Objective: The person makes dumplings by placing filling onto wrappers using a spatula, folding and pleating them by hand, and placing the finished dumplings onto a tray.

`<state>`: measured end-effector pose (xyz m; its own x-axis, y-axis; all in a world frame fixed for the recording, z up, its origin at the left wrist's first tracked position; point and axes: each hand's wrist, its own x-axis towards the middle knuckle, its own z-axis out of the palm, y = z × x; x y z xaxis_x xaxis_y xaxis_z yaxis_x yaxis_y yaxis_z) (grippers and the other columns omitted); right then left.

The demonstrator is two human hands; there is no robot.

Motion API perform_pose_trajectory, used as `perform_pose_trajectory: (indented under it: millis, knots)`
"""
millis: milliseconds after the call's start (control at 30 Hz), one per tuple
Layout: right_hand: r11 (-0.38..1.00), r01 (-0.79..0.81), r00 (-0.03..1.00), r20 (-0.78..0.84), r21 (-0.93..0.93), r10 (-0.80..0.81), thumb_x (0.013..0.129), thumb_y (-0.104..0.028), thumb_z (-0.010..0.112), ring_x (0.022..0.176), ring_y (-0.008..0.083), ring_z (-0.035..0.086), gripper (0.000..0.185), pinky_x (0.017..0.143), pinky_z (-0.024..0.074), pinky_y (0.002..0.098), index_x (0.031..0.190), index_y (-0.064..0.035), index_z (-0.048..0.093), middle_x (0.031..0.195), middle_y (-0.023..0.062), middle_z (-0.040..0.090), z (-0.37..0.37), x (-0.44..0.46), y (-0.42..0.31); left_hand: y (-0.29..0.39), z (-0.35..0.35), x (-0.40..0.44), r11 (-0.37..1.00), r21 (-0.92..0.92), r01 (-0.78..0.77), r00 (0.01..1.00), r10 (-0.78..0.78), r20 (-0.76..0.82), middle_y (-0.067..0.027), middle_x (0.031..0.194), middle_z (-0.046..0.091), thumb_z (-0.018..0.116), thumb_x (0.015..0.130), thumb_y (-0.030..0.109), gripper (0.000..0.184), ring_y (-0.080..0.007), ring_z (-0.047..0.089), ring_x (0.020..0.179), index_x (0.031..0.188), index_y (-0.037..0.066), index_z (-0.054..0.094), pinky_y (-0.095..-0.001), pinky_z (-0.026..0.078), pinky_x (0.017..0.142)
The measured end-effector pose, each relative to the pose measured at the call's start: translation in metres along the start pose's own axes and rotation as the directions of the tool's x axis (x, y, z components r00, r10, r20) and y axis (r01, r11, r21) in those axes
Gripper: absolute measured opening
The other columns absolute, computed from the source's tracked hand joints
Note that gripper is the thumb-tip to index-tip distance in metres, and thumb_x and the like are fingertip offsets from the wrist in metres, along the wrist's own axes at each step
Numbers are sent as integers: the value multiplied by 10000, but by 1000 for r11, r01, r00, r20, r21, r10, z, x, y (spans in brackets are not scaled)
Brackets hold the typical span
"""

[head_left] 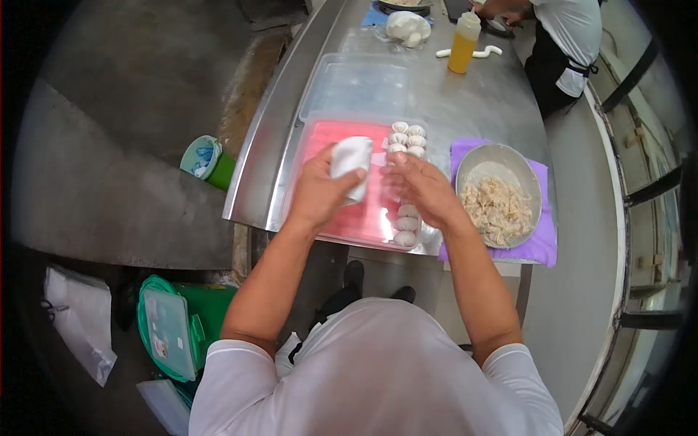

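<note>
My left hand [320, 190] is closed around a soft white folded piece [352, 161]; whether it is cloth or a stack of dough wrappers I cannot tell. Just right of it, my right hand [422, 187] is lifted over the tray, its fingertips smeared by motion. Under both hands lies a clear plastic tray with a red base [327, 138]. Round white dumplings [416, 131] stand in rows along its right side, partly hidden behind my right hand. A metal bowl [534, 168] of pale shredded filling [500, 211] sits to the right of that hand.
A purple cloth [539, 240] lies under the bowl. Beyond the tray, on the steel table [440, 94], are a clear lid [356, 87], an oil bottle [463, 45], a dough strip [488, 52] and wrapped dough [408, 26]. A co-worker [571, 36] stands at far right. Green bins [211, 305] stand at left.
</note>
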<state>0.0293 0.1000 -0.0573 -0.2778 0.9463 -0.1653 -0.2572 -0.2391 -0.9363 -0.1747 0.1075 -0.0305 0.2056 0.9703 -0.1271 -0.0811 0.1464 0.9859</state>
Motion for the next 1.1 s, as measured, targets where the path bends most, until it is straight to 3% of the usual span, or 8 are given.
perform_pose_trajectory:
  millis: [67,133,300,367,433,767,833,1100]
  knots:
    - [854,-132,979,199,503,34,999,-415,605,980,210,649,506,864,546,345,1260,16,556,1114,121,644,17,4,11,7,5,-11,983,171,-66,984,36,174,-79,1107,687,691,897,29,392,-147,655,971,1278,-1,608,-310,529,893]
    - [832,-96,984,180,546,-5,1000,-386,610,995,219,657,474,875,551,370,1248,16,564,1124,131,651,25,0,13,16,9,-25,959,218,-182,928,95,359,-76,1113,677,709,906,79,375,-119,622,1006,1255,-20,614,-289,507,905]
    - [845,-117,984,173,521,29,947,-210,673,1051,229,669,392,913,555,382,1255,12,573,1163,126,662,30,-6,2,15,-51,-11,904,322,-283,959,279,58,-104,1238,635,660,967,204,412,-168,612,1112,1314,-1,575,-334,490,977]
    - [825,-129,979,201,550,20,928,-161,672,1058,234,671,401,919,556,385,1275,11,565,1180,124,661,39,-8,-1,-23,-63,-3,885,-426,186,952,-55,301,-117,1257,621,697,948,250,456,-193,622,1114,1308,1,569,-350,508,957]
    - [860,-89,985,171,502,2,924,-151,675,1044,226,672,416,927,552,390,1290,8,555,1181,119,662,45,-5,0,-39,-63,-7,762,-558,328,898,-68,435,-129,1254,628,710,930,185,452,-229,632,1136,1306,-17,562,-391,520,978]
    - [985,102,986,-148,141,-81,888,24,647,972,151,653,298,859,545,292,1181,38,596,1060,94,663,50,0,16,-25,-96,-10,888,-430,163,948,-21,317,-137,1145,683,683,888,7,370,-234,689,1021,1243,-45,595,-378,581,894]
    - [973,166,898,-383,-164,-217,882,-6,675,855,108,611,242,791,524,259,1114,19,611,927,34,628,53,0,21,-24,-95,-10,873,-461,160,958,-26,284,-125,1120,691,683,889,1,341,-220,694,999,1220,-43,610,-364,583,875]
    - [899,219,939,-169,-380,-300,842,-132,783,736,56,487,234,648,428,216,940,-21,602,828,-11,561,97,-10,33,-11,-86,-26,981,-174,86,986,-60,153,-92,1009,702,675,900,16,288,-147,681,866,1175,-68,650,-301,571,782]
